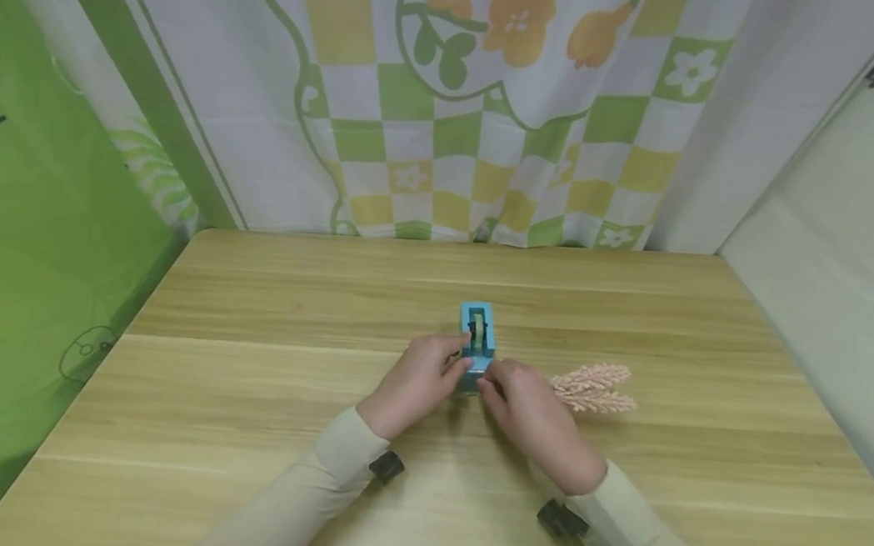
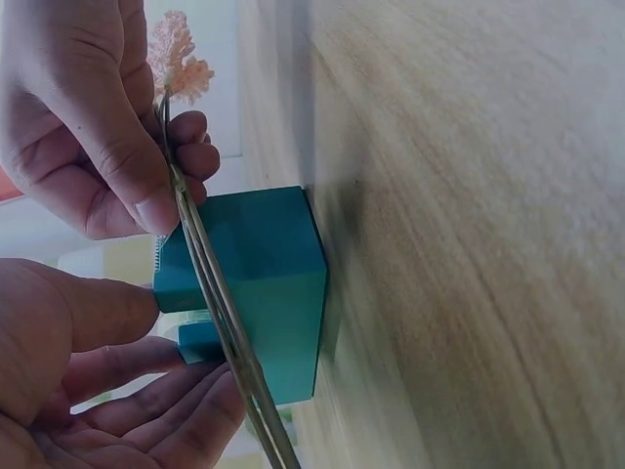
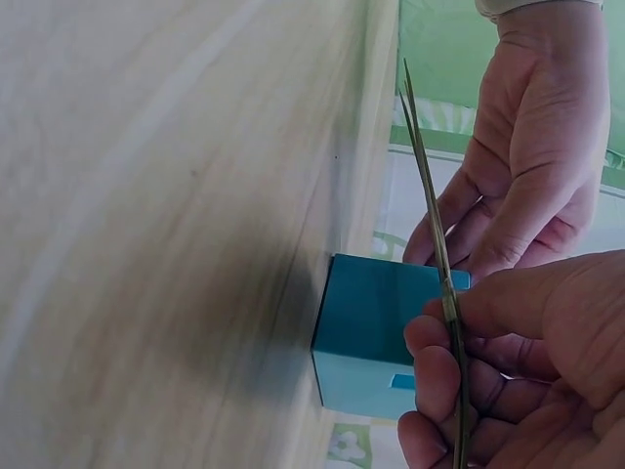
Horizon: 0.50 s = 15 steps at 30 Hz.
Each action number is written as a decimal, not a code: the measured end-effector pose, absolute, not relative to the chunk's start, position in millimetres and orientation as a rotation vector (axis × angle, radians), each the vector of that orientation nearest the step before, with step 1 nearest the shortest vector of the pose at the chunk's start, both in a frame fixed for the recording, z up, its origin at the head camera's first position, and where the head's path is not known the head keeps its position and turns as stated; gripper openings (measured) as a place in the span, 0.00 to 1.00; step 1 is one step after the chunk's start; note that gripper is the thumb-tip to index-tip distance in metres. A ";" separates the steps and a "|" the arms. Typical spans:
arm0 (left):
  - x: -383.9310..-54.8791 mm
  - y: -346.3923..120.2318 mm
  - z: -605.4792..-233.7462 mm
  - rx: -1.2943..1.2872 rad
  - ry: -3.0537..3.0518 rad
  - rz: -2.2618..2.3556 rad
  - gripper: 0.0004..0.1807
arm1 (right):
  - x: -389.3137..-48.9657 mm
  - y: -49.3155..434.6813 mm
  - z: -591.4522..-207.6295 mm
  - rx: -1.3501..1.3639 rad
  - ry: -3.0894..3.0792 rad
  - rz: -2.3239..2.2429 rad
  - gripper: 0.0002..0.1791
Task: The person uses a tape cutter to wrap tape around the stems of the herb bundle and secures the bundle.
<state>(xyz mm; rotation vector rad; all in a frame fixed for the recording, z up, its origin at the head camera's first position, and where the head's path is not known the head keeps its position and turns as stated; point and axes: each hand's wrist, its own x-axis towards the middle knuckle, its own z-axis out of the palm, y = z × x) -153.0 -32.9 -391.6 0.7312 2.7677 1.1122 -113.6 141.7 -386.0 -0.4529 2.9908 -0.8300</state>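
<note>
A blue tape dispenser with a pale tape roll stands on the table. My left hand holds it from the left, thumb at its front part and forefinger beside the roll. My right hand, just in front of the dispenser, pinches the thin stems of a flower spray between thumb and fingers. Pale pink flower heads stick out to the right behind that hand. In the left wrist view, the stems cross in front of the dispenser's teal end.
The wooden table spreads around both hands. Behind its far edge hangs a checked floral curtain; a green cloth borders the left side and a pale wall sheet the right. Each wrist wears a small black camera.
</note>
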 end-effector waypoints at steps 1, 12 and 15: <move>-153.2 -32.8 -391.5 0.729 2.766 1.115 0.22 | -113.7 141.9 -385.8 -0.455 2.990 -0.828 0.06; -153.4 -32.5 -391.2 0.743 2.777 1.104 0.22 | -114.6 143.8 -384.9 -0.492 2.985 -0.813 0.06; -152.7 -32.9 -392.4 0.745 2.779 1.104 0.22 | -114.5 144.1 -385.5 -0.498 2.974 -0.811 0.06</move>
